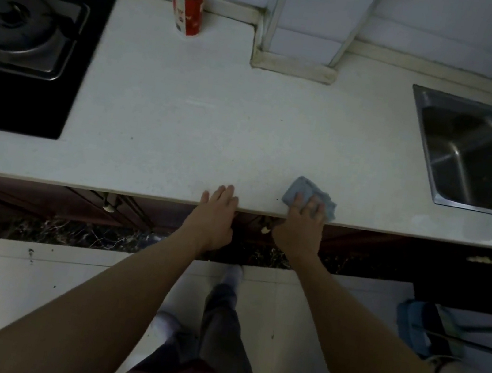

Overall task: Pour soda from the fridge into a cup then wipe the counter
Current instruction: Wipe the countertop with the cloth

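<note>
A white and red paper cup point(188, 0) stands upright at the back of the white counter point(185, 112), near the wall. My right hand point(301, 224) presses a folded blue-grey cloth point(302, 189) flat on the counter at its front edge. My left hand point(214, 216) rests on the front edge a little to the left, fingers together and flat, holding nothing. No soda bottle is in view. I cannot see inside the cup.
A black gas hob point(31, 49) with a steel burner fills the counter's left end. A steel sink point(475, 155) with a tap sits at the right. A tiled pillar point(304, 34) juts out at the back. Dark cabinet doors point(74, 204) lie below.
</note>
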`<state>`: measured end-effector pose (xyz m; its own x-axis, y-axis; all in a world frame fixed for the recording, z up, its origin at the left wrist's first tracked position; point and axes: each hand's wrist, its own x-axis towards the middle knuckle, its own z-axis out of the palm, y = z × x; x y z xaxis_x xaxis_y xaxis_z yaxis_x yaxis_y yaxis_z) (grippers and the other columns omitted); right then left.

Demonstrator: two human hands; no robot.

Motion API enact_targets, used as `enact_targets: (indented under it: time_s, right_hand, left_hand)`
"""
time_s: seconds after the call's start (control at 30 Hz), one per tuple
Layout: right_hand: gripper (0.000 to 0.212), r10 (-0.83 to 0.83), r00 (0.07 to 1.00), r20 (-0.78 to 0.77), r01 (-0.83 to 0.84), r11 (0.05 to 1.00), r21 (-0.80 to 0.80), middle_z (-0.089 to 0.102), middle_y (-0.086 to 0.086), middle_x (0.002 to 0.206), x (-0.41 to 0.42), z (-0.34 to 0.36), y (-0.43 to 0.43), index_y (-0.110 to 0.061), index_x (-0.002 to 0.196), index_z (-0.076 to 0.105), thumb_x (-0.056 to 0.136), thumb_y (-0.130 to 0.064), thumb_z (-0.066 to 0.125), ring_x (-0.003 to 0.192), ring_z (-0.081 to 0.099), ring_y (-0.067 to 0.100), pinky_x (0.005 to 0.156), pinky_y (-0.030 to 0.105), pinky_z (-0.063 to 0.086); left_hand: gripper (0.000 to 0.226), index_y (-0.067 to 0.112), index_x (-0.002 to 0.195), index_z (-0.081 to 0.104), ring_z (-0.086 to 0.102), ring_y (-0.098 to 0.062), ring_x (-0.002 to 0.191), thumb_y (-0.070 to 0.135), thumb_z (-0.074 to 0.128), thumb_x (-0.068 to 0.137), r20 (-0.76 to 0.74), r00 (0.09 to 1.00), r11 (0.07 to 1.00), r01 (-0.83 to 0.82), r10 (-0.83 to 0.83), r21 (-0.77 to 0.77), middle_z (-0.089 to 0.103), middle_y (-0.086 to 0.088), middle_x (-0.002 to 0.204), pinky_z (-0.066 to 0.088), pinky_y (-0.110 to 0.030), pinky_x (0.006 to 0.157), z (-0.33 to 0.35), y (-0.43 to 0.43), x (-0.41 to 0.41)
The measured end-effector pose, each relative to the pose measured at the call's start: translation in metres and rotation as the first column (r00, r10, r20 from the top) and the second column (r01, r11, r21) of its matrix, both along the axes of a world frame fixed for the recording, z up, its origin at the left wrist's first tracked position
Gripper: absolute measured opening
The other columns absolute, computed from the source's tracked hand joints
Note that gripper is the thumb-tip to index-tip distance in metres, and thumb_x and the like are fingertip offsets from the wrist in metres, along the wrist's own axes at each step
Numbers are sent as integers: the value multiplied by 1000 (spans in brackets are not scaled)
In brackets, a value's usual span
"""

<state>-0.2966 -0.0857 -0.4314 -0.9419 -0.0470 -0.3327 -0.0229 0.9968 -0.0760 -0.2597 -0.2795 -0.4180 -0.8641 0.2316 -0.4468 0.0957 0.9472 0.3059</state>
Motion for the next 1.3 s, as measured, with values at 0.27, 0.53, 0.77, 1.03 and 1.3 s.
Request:
enact_targets:
  time_s: [0.27, 0.53, 0.77, 1.03, 1.3]
  right_hand:
    - [88, 249, 966, -66, -253, 965, -64, 3, 27, 158, 35, -3, -95, -9, 153, 8, 86, -40, 55, 145, 1, 44, 116, 59, 3]
    - [85, 406, 911, -72, -411, 909, -68, 2, 27, 158, 20, -7, -120, -8, 153, 9, 89, -44, 51, 145, 0, 45, 117, 59, 4]
    - [92, 455, 890, -10, -455, 890, 1, -4, 25, 159, -45, -12, -146, -10, 153, 0, 89, -53, 49, 146, -4, 42, 118, 56, 4]
    - [90, 436, 898, 52, -435, 900, -25, -10, 20, 159, -176, 1, -190, -13, 154, 0, 85, -27, 57, 146, -12, 39, 119, 51, 5]
    - [91, 397, 916, 61, -395, 918, -36, -11, 14, 161, -301, -6, -240, -19, 154, -2, 85, -27, 57, 146, -15, 36, 120, 49, 5]
  left_hand:
    - [62, 4, 145, 30, 16, -33, 145, 29, 51, 93, -57, 993, 994, -103, 101, -34, 16, -17, 157, 19, -52, 118, 0, -26, 14]
    - [52, 3, 132, 46, 34, -32, 130, 33, 50, 90, -108, 964, 967, -249, 243, -49, 36, -16, 140, 32, -50, 109, 3, -48, 11]
    - [50, 1, 140, 36, 32, -33, 133, 21, 43, 94, -183, 957, 972, -234, 224, -34, 34, -18, 145, 27, -48, 113, 3, -66, -22]
    - [66, 2, 152, 16, 8, -32, 149, 26, 41, 96, -129, 970, 978, -208, 206, -7, 11, -15, 161, 6, -49, 121, 1, -110, -88]
    - [50, 4, 131, 49, 40, -28, 128, 36, 30, 97, -137, 980, 987, -152, 144, -44, 42, -12, 142, 36, -45, 107, 2, -143, -139]
